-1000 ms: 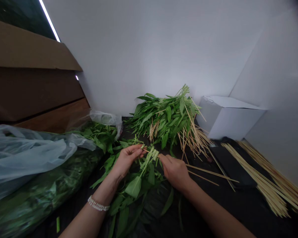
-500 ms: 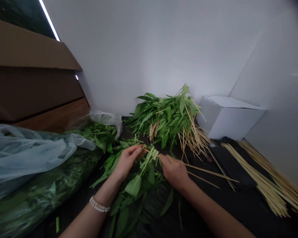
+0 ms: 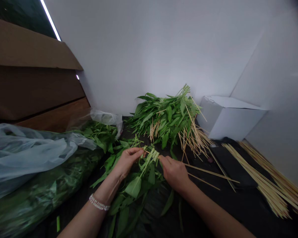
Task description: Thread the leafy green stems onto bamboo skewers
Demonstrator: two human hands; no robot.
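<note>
My left hand (image 3: 129, 162) is closed in a pinch at a leafy green stem (image 3: 144, 151), by the tip of a thin bamboo skewer (image 3: 148, 152). Pale green stem ends (image 3: 152, 155) sit side by side along that skewer, between my two hands. My right hand (image 3: 175, 172) is closed round the skewer at the other side of the stems; its grip hides part of the stick. Broad leaves (image 3: 133, 186) hang from the threaded stems toward me. More loose leafy stems (image 3: 111, 165) lie under and beside my left hand.
A heap of leafy greens on skewers (image 3: 169, 112) rests against the white wall. Plastic bags (image 3: 39, 148) of greens lie left, below a cardboard box (image 3: 32, 89). On the right are a white box (image 3: 230, 115), a black flat case (image 3: 234, 168) and bundled skewers (image 3: 270, 191).
My left fingers have shifted slightly at the skewer's tip, and a green stem now shows upright beside them. My right hand stays almost where it was.
</note>
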